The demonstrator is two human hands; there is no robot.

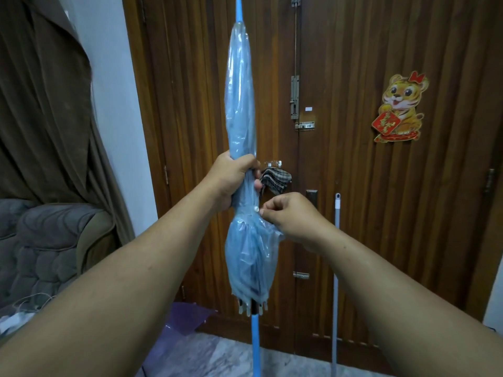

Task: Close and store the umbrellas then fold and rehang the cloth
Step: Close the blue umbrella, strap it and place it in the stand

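A closed blue translucent umbrella (241, 104) stands upright in front of me, tip up, its blue shaft running down to the floor. My left hand (231, 178) grips the folded canopy around its middle. Just below, my right hand (288, 216) pinches the umbrella's clear strap beside a white snap button (255, 209). A checked cloth (276, 179) hangs bunched on a clear hook on the wooden door (353, 159), partly hidden behind the umbrella. A purple umbrella (187, 317) lies on the floor at the door's foot, mostly hidden by my left arm.
A grey pole (336, 268) leans against the door to the right. A tiger sticker (400, 107) is on the right door leaf. A grey padded sofa (40, 246) and a brown curtain (46, 104) stand at the left.
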